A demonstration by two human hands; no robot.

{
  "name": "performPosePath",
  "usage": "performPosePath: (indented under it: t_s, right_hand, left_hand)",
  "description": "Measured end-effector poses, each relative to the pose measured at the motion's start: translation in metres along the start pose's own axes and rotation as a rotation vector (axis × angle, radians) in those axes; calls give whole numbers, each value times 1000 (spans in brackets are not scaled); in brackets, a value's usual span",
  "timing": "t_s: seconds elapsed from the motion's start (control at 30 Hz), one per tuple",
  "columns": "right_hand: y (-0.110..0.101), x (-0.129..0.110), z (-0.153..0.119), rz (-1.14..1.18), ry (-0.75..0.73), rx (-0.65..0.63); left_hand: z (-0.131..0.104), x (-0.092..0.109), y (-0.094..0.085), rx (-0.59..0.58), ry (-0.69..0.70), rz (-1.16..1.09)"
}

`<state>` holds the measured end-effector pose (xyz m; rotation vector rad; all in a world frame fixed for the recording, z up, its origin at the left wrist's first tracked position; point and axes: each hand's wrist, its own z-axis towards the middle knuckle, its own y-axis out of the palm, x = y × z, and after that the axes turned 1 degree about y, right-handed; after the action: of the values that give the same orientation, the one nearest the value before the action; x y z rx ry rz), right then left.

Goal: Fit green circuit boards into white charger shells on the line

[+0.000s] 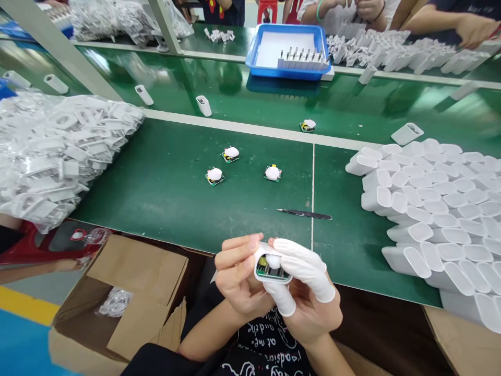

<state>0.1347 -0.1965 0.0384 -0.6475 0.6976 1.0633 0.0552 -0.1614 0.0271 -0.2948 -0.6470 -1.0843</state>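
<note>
Both my hands hold one white plastic housing (258, 267) near the table's front edge, its open end turned toward me. Inside it sits a green circuit board (270, 271) with a white blob and a yellow part. My left hand (238, 277) wraps the housing from the left with bare fingers. On the other side my right hand (313, 287), with white finger cots on several fingers, grips it closed. Beyond them lie a circuit board (214, 176), a second board (230, 153) and a third board (273, 173), each topped with white. Black tweezers (304, 213) lie just past my right hand.
Many white housings (442, 209) stand in rows at right. A plastic bag of white parts (66, 141) fills the left. Behind a pale strip, a belt (250, 107) carries scattered housings and one board. A blue tray (289, 73) sits farther back near other people. An opened carton (129, 292) stands lower left.
</note>
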Motion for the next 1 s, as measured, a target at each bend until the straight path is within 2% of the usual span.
performPosePath:
  t_s: [0.1, 0.23, 0.3, 0.4, 0.5, 0.57, 0.67, 0.8, 0.9, 1.0]
  right_hand:
    - [-1, 0, 0, -30, 47, -2]
    - [-18, 18, 14, 13, 33, -108]
    - [-33, 38, 25, -204, -13, -176]
    - [-52, 73, 36, -681, -37, -278]
    - [-60, 89, 39, -817, -56, -321]
    - [-61, 80, 37, -804, -46, -275]
    - [-62, 46, 35, -718, -28, -194]
    - [-62, -2, 30, -637, -113, -255]
    - [-58, -20, 23, -670, -139, -265]
    - [-53, -27, 19, -728, -124, -246]
  left_hand:
    - [-1, 0, 2, -30, -72, -69]
    - [3, -7, -5, -331, -309, -85]
    - [8, -12, -11, -405, -380, -61]
    - [13, -16, -16, -367, -410, -22]
    - [14, -13, -17, -363, -393, 8]
    - [14, -10, -17, -362, -389, 24]
    - [13, -6, -18, -342, -375, 59]
    - [15, -5, -19, -280, -256, 176]
    - [18, -6, -18, -235, -141, 263]
    - [19, -6, -17, -199, -28, 323]
